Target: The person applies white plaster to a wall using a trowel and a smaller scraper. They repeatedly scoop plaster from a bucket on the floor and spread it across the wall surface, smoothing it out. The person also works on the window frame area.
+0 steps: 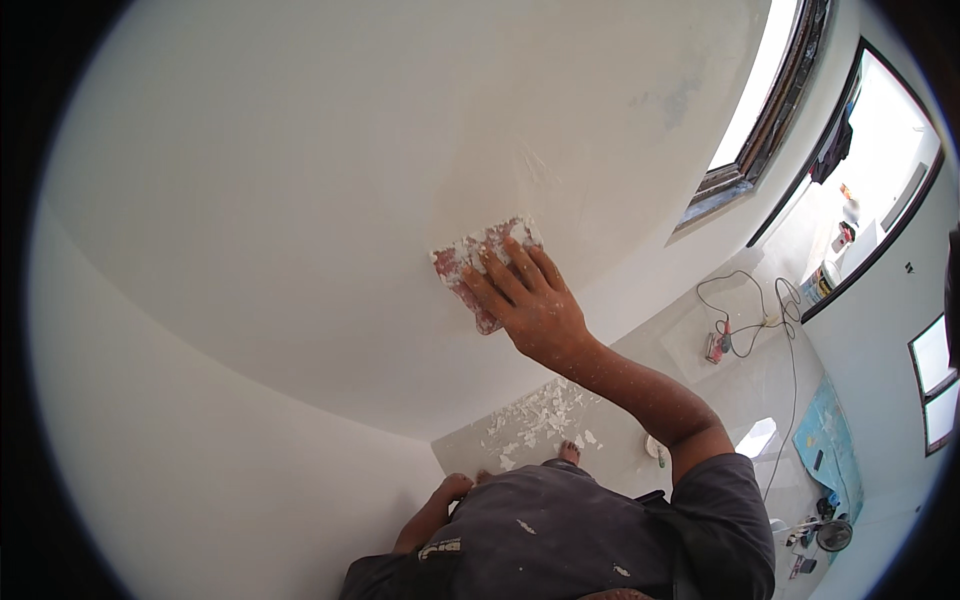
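Observation:
My right hand (540, 308) presses a flat reddish pad (462, 262), crusted with white putty, against the pale wall (330, 200). Its fingers lie spread across the back of the pad and hold it there. Thin scratch-like marks and a slightly beige patch show on the wall just above the pad. Low by my waist, my left hand (457, 487) is curled closed; whatever it may hold is hidden.
White flakes (545, 410) litter the floor by my feet. A red power tool (716, 347) with a long looping cord (770, 318) lies to the right. Beyond are a window frame (765, 130), a doorway, a bucket (822, 283), a blue sheet (825, 440) and a fan (834, 536).

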Action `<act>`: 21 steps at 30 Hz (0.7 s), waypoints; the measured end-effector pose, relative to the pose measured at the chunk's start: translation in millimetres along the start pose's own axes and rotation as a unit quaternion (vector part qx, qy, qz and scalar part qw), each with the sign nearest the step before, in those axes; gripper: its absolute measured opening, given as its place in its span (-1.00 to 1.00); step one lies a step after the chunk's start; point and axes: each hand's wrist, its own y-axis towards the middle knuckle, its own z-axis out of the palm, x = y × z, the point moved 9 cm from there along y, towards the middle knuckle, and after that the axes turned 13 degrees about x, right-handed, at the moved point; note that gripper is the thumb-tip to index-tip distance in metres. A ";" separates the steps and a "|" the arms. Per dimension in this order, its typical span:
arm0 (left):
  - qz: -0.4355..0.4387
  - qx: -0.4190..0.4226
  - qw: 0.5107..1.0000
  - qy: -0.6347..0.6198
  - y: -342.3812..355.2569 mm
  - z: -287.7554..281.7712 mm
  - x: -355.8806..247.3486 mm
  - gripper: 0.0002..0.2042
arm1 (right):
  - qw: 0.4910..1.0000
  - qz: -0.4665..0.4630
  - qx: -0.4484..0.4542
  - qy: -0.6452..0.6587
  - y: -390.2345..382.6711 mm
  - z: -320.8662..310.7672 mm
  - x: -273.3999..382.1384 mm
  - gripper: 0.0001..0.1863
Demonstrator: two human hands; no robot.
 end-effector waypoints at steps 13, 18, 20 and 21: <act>0.014 0.024 0.999 -0.023 28.1 -24.3 4.7 -0.67 | 0.995 0.081 -0.059 -0.008 5.4 -0.2 -49.8 -0.42; 0.014 0.018 1.000 -0.012 59.6 -18.7 33.8 -0.69 | 0.984 0.088 -0.115 -0.104 34.3 -20.4 -54.7 -0.40; 0.014 0.012 1.000 -0.017 74.0 -17.5 46.9 -0.69 | 0.981 0.082 -0.112 -0.132 45.1 -29.9 -55.5 -0.38; 0.032 0.020 0.999 0.000 73.6 -17.7 44.1 -0.69 | 0.980 0.075 -0.135 -0.122 55.0 -44.5 -64.8 -0.33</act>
